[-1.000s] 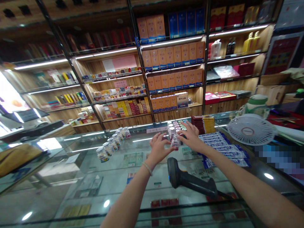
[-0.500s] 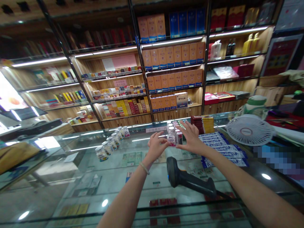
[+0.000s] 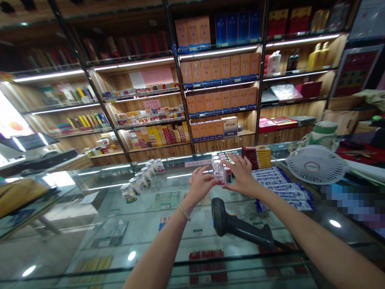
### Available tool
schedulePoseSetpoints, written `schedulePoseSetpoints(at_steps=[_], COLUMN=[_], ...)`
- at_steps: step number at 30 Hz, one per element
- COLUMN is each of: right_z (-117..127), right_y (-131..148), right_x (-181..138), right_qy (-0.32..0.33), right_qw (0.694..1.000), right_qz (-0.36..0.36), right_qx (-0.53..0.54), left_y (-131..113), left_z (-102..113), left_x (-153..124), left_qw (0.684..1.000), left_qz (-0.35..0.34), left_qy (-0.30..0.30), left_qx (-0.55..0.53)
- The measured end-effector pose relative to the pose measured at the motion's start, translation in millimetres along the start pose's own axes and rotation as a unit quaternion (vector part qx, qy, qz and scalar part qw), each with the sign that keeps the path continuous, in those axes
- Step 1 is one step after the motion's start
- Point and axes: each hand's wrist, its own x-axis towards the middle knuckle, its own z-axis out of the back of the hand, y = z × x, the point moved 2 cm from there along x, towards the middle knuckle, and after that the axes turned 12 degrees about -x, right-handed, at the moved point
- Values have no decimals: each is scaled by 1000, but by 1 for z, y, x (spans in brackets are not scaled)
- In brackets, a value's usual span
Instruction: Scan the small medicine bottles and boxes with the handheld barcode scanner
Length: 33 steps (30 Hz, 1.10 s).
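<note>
In the head view, the left hand (image 3: 200, 186), with a pale bracelet (image 3: 184, 212) on its wrist, reaches in from the near left. Its thumb and index finger are drawn narrow and meet the left side of a small clear jar with a white lid and pink at its base (image 3: 219, 173); whether they grip it cannot be told. The jar stands upright on the glass-topped desk (image 3: 144, 237), between the two hands. The right hand (image 3: 243, 176) is spread wide, its fingers over a tight cluster of small containers with pale lids (image 3: 215, 157) just beyond the jar, its thumb low beside a small red-and-dark container (image 3: 227, 174).

On the far left of the desk, a slanting row of white-lidded clear jars (image 3: 142, 181) stands well apart from the hands. A black handheld scanner (image 3: 221, 216) lies on the near side, between the forearms. To the right of the cluster are a stack of dark red and yellow packs (image 3: 257, 157) and overlapping blue-and-white packets (image 3: 279, 182), with a round white fan (image 3: 315, 165) further right. Behind the desk, wooden shelves hold rows of orange boxes with blue bases (image 3: 220, 71).
</note>
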Motion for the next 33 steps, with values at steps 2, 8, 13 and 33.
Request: schedulePoseSetpoints(at_steps=[2,8,13,33], right_z=[3,9,9,13], right_y=[1,5,11,8], right_x=[0,0,0,-1], right_qy=[-22,-55,-37,-53], right_qw=[1000,997,997,997], right_qz=[5,24,40,32], right_qx=[-8,-41,-56,-46], left_y=[-2,-12,-21,-3], left_z=[0,0,-1,14], left_x=[-1,-5,-7,2], left_qw=[1000,998,998,999], left_qz=[-4,-6,6,-5], left_qy=[-15,-57,-52,-49], left_qx=[5,10,37,20])
